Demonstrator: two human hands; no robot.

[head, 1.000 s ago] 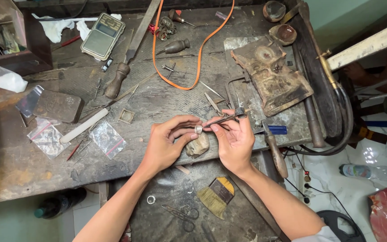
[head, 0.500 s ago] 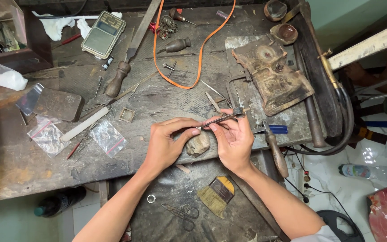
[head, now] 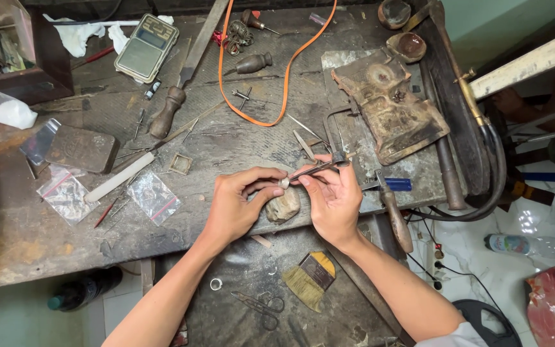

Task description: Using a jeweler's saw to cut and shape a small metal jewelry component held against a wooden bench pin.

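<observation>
Digital scale (head: pixel 146 48), orange cord (head: pixel 287 77), brush (head: pixel 308 277), scissors (head: pixel 259 306).

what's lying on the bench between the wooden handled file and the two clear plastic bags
In the head view, a white stick and a small square metal frame lie between the file and the plastic bags.

2 clear bags (head: pixel 154 196) left; scale screen (head: pixel 152 37) top.

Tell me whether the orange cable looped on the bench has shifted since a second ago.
No. The orange cable lies in the same loop between the wooden-handled file and the worn brown block.
</observation>
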